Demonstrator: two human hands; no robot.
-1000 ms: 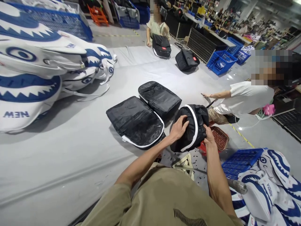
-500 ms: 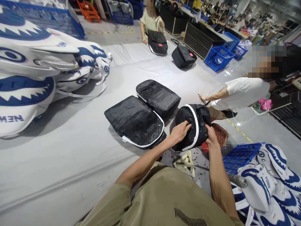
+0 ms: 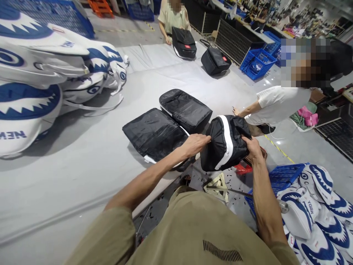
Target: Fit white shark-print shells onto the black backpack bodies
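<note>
Black bag (image 3: 216, 147), white band (image 3: 228, 141): left hand (image 3: 196, 144) shifted to left edge, pinching; right hand (image 3: 253, 147) gripping opposite side; apparently stretching it.

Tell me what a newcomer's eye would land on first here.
Probably the toothy blue-and-white bags piled at the left on the pale table, with a similar heap at the picture's lower right. Next comes the white-banded black bag held between the left hand and right hand, near two black bags lying on the table.
</note>
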